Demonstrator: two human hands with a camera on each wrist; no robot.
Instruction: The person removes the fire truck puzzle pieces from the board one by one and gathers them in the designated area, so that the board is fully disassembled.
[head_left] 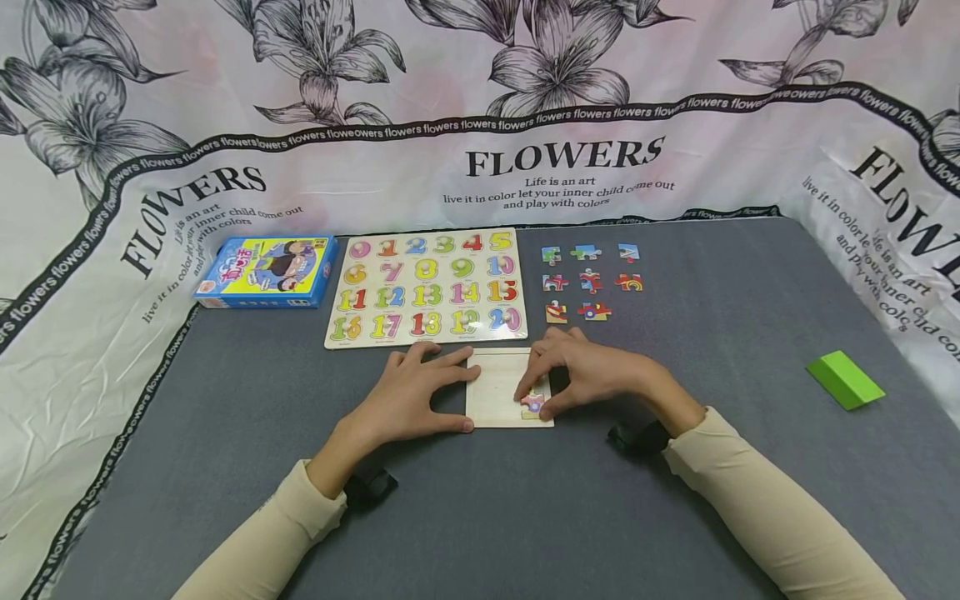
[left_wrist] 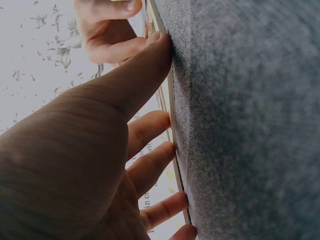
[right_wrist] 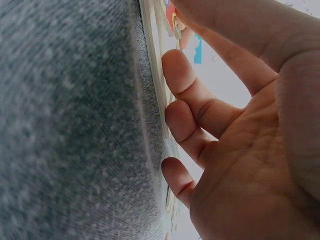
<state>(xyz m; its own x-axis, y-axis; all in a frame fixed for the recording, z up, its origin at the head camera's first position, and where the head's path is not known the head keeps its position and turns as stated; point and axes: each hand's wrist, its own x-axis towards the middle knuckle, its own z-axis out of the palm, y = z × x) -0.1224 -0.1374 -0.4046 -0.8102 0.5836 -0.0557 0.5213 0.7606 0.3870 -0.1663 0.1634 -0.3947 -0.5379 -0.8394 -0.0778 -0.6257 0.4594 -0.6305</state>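
A small pale wooden puzzle tray lies flat in front of the person. Along the tray's left side rests the left hand, fingers spread, its thumb at the lower left corner. The right hand is over the tray's right side. Its thumb and index finger pinch a colourful jigsaw piece at the lower right corner. In the right wrist view that jigsaw piece shows only partly, behind the thumb. Fingertips of the left hand touch the tray's edge in the left wrist view.
Several loose jigsaw pieces lie in rows at the back right. Behind the tray is a number board, with a blue and yellow box to its left. A green block stands far right on the grey cloth.
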